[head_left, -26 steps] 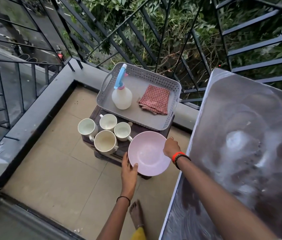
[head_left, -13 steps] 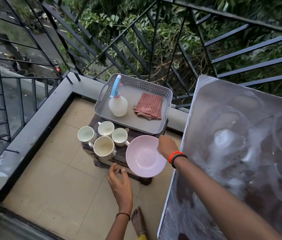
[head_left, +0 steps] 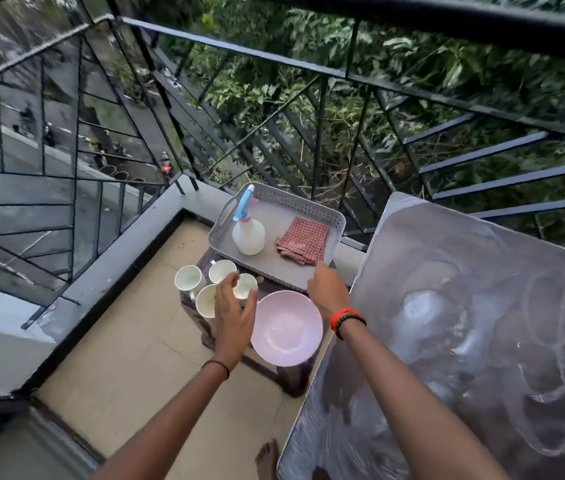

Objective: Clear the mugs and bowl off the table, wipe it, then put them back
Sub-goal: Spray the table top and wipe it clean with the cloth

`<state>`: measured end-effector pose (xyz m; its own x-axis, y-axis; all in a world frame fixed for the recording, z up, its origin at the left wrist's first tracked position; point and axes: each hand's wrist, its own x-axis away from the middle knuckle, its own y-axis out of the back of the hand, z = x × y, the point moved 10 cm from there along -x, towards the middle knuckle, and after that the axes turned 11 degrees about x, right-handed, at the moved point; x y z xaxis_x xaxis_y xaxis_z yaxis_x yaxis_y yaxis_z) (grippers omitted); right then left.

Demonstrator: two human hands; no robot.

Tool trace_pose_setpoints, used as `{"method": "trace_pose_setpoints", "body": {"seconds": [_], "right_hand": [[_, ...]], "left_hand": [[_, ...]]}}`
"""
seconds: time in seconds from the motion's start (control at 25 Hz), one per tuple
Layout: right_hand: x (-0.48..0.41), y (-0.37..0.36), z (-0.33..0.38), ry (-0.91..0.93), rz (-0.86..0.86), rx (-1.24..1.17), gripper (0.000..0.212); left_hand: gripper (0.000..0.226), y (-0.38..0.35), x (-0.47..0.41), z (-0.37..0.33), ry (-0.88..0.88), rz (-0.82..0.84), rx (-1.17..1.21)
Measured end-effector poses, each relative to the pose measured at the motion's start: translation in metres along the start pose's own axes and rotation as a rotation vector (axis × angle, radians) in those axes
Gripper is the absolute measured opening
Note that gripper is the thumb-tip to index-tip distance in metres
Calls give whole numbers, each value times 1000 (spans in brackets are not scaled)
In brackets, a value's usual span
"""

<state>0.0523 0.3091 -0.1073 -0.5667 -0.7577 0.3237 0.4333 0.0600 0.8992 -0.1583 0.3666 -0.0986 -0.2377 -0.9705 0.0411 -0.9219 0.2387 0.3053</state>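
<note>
A pink bowl rests on a dark stool beside the table, with neither hand touching it. Several white mugs stand to its left, among them a far-left mug and a back mug. My left hand hovers over the mugs, thumb and fingers spread around the rim of the nearest one and partly hiding the front mug. My right hand holds nothing and stretches to the near edge of the grey tray. The steel table on the right is wet and streaked.
The tray holds a white spray bottle with a blue trigger and a folded red checked cloth. A black railing and low ledge enclose the tiled balcony floor. My bare foot is by the table's near corner.
Both hands have let go of the pink bowl. My left hand rose over the mugs and my right hand moved forward to the tray edge. The view tilted upward.
</note>
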Motion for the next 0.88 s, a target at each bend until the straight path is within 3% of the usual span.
{"method": "trace_pose_setpoints", "body": {"seconds": [0.16,0.48,0.64,0.88], "right_hand": [[-21,17,-4,-7,-32,-38,19],[-118,6,-12,-44,-5,-57,10],[-166,-16,-9,-49,71,4,7],[-204,-38,-10,-142,68,84,37]], "left_hand": [[64,-2,-50,-3,61,-32,-59],[104,-21,-153,44,155,79,-59],[110,-30,-213,62,81,242,-88],[111,-54,-270,65,-142,480,-176]]}}
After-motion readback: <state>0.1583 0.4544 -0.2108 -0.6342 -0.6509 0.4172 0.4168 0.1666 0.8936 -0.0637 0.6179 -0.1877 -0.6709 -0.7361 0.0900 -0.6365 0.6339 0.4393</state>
